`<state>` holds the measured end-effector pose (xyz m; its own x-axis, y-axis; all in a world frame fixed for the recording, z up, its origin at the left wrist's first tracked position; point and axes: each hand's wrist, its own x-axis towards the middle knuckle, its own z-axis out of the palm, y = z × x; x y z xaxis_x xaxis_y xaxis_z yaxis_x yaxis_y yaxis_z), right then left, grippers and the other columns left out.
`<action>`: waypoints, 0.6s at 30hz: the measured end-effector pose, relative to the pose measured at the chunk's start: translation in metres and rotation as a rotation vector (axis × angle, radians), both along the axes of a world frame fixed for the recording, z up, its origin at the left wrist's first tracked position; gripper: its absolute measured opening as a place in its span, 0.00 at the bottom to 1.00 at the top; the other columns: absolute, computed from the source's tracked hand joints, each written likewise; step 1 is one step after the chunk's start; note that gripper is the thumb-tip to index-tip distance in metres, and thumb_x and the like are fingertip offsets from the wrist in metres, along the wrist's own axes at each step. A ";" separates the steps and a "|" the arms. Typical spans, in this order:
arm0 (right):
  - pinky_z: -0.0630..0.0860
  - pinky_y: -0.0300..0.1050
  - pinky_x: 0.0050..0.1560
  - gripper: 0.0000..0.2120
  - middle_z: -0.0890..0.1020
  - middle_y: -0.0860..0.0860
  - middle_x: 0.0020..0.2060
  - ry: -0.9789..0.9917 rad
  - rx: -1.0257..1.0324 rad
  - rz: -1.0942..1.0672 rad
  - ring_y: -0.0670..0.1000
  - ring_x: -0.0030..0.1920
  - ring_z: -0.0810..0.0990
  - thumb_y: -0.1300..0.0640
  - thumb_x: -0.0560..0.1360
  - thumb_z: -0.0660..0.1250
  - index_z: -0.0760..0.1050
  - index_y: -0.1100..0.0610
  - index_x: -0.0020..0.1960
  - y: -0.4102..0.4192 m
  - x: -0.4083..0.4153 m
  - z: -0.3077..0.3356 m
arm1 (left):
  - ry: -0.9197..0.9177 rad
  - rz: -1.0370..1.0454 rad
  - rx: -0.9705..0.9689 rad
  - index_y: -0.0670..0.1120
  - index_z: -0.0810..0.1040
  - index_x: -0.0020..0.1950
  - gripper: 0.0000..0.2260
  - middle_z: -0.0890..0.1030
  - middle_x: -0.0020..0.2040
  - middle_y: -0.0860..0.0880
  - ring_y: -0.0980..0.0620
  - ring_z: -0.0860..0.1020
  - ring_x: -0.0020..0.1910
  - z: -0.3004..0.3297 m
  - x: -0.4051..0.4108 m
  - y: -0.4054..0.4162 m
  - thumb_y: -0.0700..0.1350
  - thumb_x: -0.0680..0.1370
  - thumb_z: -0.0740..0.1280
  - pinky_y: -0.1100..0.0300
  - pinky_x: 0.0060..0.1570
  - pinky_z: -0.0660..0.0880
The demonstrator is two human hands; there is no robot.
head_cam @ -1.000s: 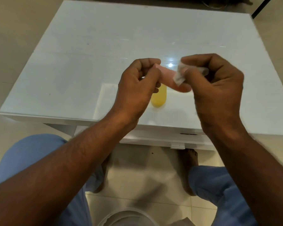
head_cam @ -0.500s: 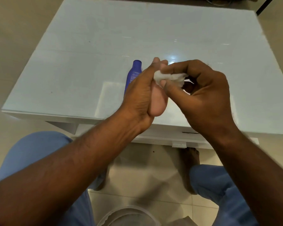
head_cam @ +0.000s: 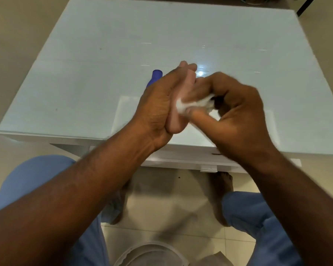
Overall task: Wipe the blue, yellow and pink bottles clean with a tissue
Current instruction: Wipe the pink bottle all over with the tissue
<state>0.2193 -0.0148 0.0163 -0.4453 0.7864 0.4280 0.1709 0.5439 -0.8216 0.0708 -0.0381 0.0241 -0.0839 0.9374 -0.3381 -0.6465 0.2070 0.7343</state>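
One pink bottle (head_cam: 176,112), smooth and rounded at its near end, is held above the near edge of the surface (head_cam: 85,77). The left hand (head_cam: 161,108) grips it, fingers running along its length and hiding most of its body. The right hand (head_cam: 233,112) pinches one crumpled white tissue (head_cam: 183,105), soft and wadded, and presses it against the side of the pink bottle. The right hand is motion-blurred. Both hands are close together, meeting at the bottle.

One blue bottle (head_cam: 155,77), with a cylindrical cap end, lies on the surface just behind the left hand, which covers most of it. The yellow bottle cannot be seen.

The surface is white, glossy and rectangular, with light reflections near the hands. Below it: pale floor tiles (head_cam: 161,198), two knees in light blue fabric (head_cam: 258,217), and the rim of one round translucent container (head_cam: 152,250) at the bottom edge.
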 end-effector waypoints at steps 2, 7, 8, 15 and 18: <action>0.84 0.53 0.48 0.06 0.87 0.55 0.48 0.067 -0.010 -0.131 0.53 0.49 0.87 0.67 0.77 0.76 0.84 0.59 0.52 0.008 0.004 0.002 | 0.026 -0.025 0.030 0.38 0.75 0.70 0.18 0.81 0.60 0.38 0.43 0.82 0.58 -0.004 0.004 -0.002 0.45 0.84 0.65 0.47 0.62 0.81; 0.81 0.54 0.44 0.06 0.85 0.54 0.47 -0.011 0.032 -0.089 0.54 0.48 0.85 0.68 0.76 0.77 0.84 0.60 0.50 0.009 0.007 -0.003 | 0.013 -0.014 0.016 0.38 0.67 0.77 0.25 0.80 0.64 0.38 0.38 0.81 0.65 -0.005 0.004 -0.001 0.45 0.82 0.67 0.48 0.60 0.81; 0.80 0.52 0.43 0.06 0.84 0.54 0.45 -0.038 0.037 -0.041 0.55 0.46 0.84 0.68 0.74 0.77 0.84 0.60 0.49 0.007 0.005 -0.004 | 0.029 -0.022 0.012 0.38 0.65 0.78 0.25 0.80 0.61 0.38 0.40 0.82 0.61 -0.003 0.002 -0.001 0.45 0.83 0.66 0.50 0.56 0.82; 0.83 0.60 0.48 0.05 0.88 0.56 0.46 0.027 -0.082 -0.058 0.58 0.49 0.87 0.67 0.74 0.76 0.86 0.60 0.48 0.011 0.007 0.002 | 0.098 -0.018 -0.006 0.40 0.66 0.79 0.28 0.81 0.66 0.40 0.42 0.82 0.63 -0.004 -0.004 0.000 0.52 0.82 0.67 0.48 0.64 0.80; 0.85 0.62 0.49 0.05 0.89 0.54 0.47 0.122 -0.112 -0.173 0.57 0.48 0.88 0.66 0.78 0.75 0.85 0.60 0.52 0.017 0.008 0.003 | 0.176 0.008 -0.019 0.44 0.70 0.77 0.28 0.84 0.63 0.41 0.45 0.84 0.61 -0.008 0.001 0.001 0.55 0.81 0.69 0.50 0.60 0.81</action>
